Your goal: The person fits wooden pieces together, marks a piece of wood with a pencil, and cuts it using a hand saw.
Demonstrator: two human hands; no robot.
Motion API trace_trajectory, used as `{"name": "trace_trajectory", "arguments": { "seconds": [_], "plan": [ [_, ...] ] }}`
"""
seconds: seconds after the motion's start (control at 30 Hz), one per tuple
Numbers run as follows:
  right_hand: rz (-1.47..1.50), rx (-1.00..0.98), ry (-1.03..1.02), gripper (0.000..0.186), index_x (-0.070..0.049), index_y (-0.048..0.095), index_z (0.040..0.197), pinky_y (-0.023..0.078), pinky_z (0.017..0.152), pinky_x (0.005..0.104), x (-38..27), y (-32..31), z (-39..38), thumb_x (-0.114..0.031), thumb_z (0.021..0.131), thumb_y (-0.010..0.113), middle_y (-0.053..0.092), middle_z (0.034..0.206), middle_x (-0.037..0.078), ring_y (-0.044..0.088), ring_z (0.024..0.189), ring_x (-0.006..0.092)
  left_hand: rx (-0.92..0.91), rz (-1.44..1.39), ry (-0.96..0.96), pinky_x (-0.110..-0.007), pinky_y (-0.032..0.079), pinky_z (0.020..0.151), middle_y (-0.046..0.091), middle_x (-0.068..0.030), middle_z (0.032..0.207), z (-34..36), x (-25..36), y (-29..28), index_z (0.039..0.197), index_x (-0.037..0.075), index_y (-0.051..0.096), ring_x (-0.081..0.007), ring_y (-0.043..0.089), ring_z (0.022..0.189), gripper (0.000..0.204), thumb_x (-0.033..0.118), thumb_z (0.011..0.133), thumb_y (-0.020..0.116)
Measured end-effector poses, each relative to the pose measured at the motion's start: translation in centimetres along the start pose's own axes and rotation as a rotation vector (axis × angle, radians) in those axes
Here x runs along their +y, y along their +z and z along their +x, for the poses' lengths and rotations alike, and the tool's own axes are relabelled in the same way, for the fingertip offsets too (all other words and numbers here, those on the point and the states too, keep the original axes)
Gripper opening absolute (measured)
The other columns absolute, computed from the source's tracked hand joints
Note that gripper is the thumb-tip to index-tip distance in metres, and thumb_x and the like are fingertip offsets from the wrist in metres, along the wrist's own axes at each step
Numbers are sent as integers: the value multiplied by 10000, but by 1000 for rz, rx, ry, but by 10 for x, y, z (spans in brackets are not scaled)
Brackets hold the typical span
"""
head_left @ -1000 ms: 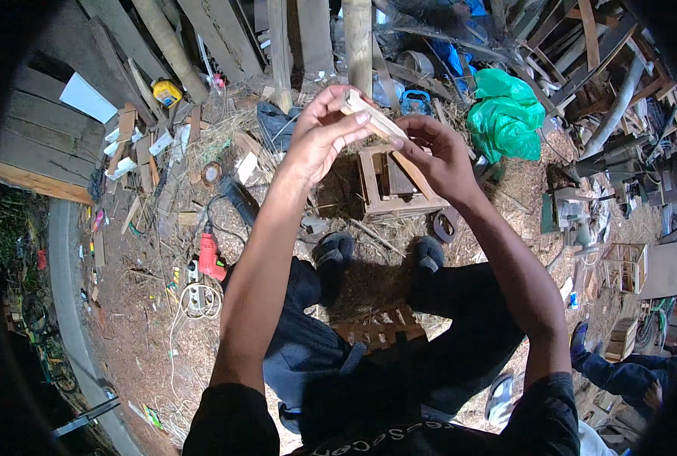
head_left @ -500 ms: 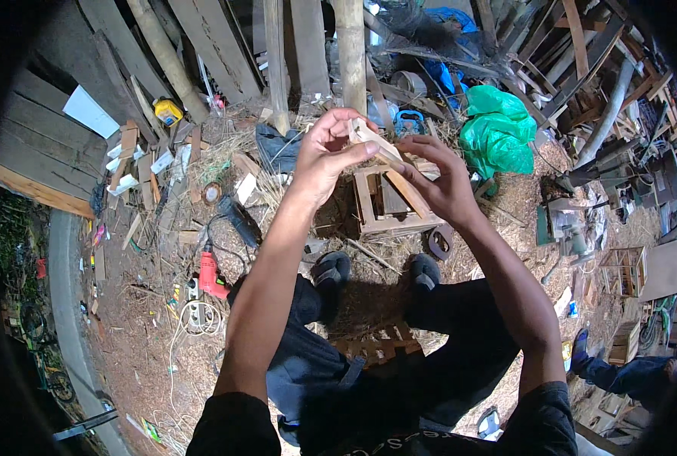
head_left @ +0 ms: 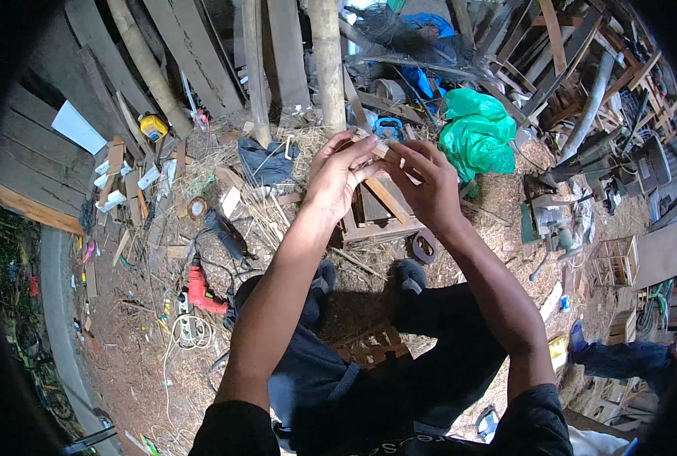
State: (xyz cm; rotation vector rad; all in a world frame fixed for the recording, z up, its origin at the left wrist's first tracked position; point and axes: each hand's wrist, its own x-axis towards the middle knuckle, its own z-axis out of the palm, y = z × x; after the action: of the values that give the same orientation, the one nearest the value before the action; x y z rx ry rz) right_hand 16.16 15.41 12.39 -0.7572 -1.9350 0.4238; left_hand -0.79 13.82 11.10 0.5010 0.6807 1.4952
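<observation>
Between my two hands, above a wooden frame box, I hold a short light-coloured piece of wood (head_left: pixel 385 151). My left hand (head_left: pixel 337 173) pinches its left end between thumb and fingers. The fingers of my right hand (head_left: pixel 429 181) close on the other end. Below them the wooden frame box (head_left: pixel 380 230) stands on the ground, with a wooden strip (head_left: pixel 388 199) lying slantwise across it. My hands hide part of the box. Beside its right front corner rests a brown ring-shaped piece (head_left: pixel 423 248).
On the left lie a red drill (head_left: pixel 204 290), a black power tool (head_left: pixel 226 237), a white power strip (head_left: pixel 191 328) with its cord, and a tape roll (head_left: pixel 197 207). A green plastic bag (head_left: pixel 475 137) sits behind on the right. Another person's leg (head_left: pixel 619 361) shows at far right.
The wood piece has been turned in my hands and now lies flatter, with my left fingers over its end. The whole view has shifted slightly.
</observation>
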Motion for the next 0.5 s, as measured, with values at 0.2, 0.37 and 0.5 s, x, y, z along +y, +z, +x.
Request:
{"name": "trace_trajectory", "arguments": {
  "seconds": [0.2,0.37,0.5],
  "plan": [
    [-86,27,27,245,-51,693,959,487,727,375,-10,-12,5,-80,732,783,682,931,103,661,808,298,11,-28,21,-346,597,727,612,-25,822,-5,-1,11,958,65,578,-115,618,733,104,59,882,649],
    [-49,1,21,224,-36,690,933,513,631,349,-14,-15,8,-95,740,788,682,861,106,668,732,270,42,-14,-3,-329,593,712,610,-21,829,-6,2,12,939,66,589,-115,606,720,93,69,878,660],
    [-49,-6,12,216,-30,688,930,517,589,336,-8,-15,7,-98,749,784,679,852,111,667,695,261,32,-16,-25,-322,587,704,625,-29,871,-5,1,7,944,70,593,-116,617,761,95,76,880,663]
  ]
}}
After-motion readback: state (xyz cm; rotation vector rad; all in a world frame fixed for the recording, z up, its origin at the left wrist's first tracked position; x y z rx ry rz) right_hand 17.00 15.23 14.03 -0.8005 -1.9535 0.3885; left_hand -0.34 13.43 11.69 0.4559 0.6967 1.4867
